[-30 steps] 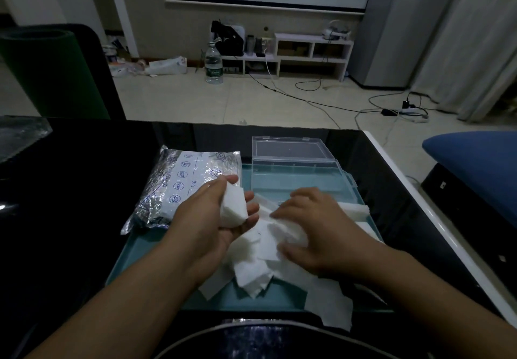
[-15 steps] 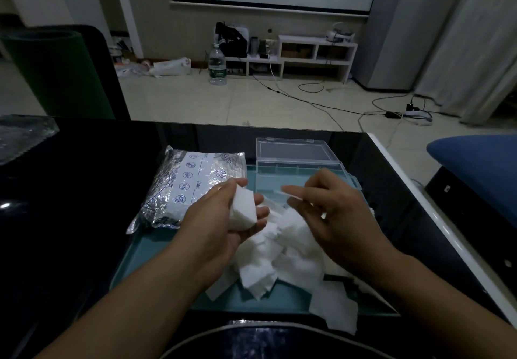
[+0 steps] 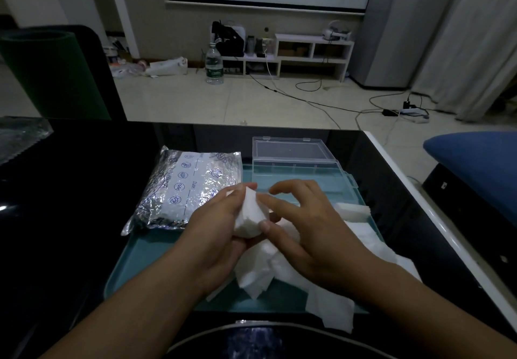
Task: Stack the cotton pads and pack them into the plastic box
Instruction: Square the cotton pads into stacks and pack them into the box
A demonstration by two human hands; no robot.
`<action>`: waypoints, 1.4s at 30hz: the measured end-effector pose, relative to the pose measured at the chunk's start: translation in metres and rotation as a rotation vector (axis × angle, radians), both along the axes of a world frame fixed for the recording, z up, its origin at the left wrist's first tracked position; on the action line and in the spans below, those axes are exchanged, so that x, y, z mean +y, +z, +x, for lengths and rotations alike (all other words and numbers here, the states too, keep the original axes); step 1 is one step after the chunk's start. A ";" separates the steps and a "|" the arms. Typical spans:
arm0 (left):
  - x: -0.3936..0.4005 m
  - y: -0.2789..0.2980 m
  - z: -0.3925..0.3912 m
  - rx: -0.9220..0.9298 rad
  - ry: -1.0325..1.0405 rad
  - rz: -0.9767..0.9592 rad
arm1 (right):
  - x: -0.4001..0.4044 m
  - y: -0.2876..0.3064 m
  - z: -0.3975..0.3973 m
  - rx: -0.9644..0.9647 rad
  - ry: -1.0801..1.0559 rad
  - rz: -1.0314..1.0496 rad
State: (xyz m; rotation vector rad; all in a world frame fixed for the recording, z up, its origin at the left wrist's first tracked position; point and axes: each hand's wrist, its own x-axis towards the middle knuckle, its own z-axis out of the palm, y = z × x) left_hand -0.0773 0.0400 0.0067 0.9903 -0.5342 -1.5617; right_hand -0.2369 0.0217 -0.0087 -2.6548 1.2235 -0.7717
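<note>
My left hand (image 3: 215, 233) grips a small stack of white cotton pads (image 3: 247, 217) above the teal tray (image 3: 145, 260). My right hand (image 3: 305, 233) sits right beside it, thumb and forefinger touching the stack's right side. A loose heap of cotton pads (image 3: 265, 272) lies on the tray under both hands, with some spilling over the near right edge (image 3: 333, 311). The clear plastic box (image 3: 296, 165) stands open at the tray's far right, lid tipped back, and looks empty.
A silver foil pouch (image 3: 190, 188) lies on the tray's far left. The tray rests on a glossy black table (image 3: 64, 205) with a white right edge. A few more pads (image 3: 352, 210) lie at the tray's right side. A blue seat (image 3: 475, 163) stands to the right.
My right hand lifted off the loose heap and moved left to meet the stack in my left hand. My left hand kept its hold and rose slightly.
</note>
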 end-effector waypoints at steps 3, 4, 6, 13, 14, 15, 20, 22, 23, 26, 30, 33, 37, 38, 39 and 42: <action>0.000 0.000 -0.002 0.033 -0.013 0.018 | -0.004 -0.003 0.000 -0.065 0.003 -0.033; 0.000 0.000 -0.002 0.033 -0.014 0.019 | -0.004 -0.003 0.000 -0.087 0.016 -0.023; 0.000 -0.001 -0.001 0.023 -0.016 0.013 | -0.003 -0.004 0.001 -0.102 0.049 -0.003; -0.006 0.004 0.008 0.040 0.016 0.026 | -0.007 0.000 0.001 -0.315 0.049 0.076; -0.007 0.004 0.011 0.025 0.033 0.039 | -0.009 -0.001 0.000 -0.349 0.026 0.074; -0.008 0.004 0.013 0.008 0.046 0.052 | -0.011 -0.003 -0.002 -0.333 -0.003 0.057; -0.010 0.005 0.018 0.023 0.079 0.082 | -0.015 -0.019 -0.001 0.191 0.019 -0.013; -0.011 0.007 0.020 0.039 0.071 0.076 | -0.013 -0.022 0.007 0.311 0.084 0.052; -0.011 0.008 0.022 0.047 0.070 0.072 | -0.012 -0.025 0.011 0.346 0.111 0.069; -0.012 0.009 0.025 0.042 0.068 0.066 | -0.011 -0.035 0.022 0.441 0.144 0.008; -0.011 0.008 0.026 0.027 0.063 0.062 | -0.011 -0.051 0.027 0.484 0.134 -0.009; -0.010 0.007 0.025 0.010 0.064 0.058 | -0.012 -0.039 0.028 0.421 0.131 -0.046; -0.010 0.006 0.025 -0.003 0.071 0.051 | -0.013 -0.026 0.021 0.391 0.104 -0.107; -0.010 0.007 0.025 -0.005 0.073 0.049 | -0.014 -0.023 0.017 0.374 0.099 -0.122; -0.010 0.006 0.026 -0.010 0.076 0.045 | -0.015 -0.021 0.013 0.371 0.098 -0.116; -0.011 0.005 0.027 -0.014 0.080 0.042 | -0.017 -0.014 0.001 0.384 0.119 -0.040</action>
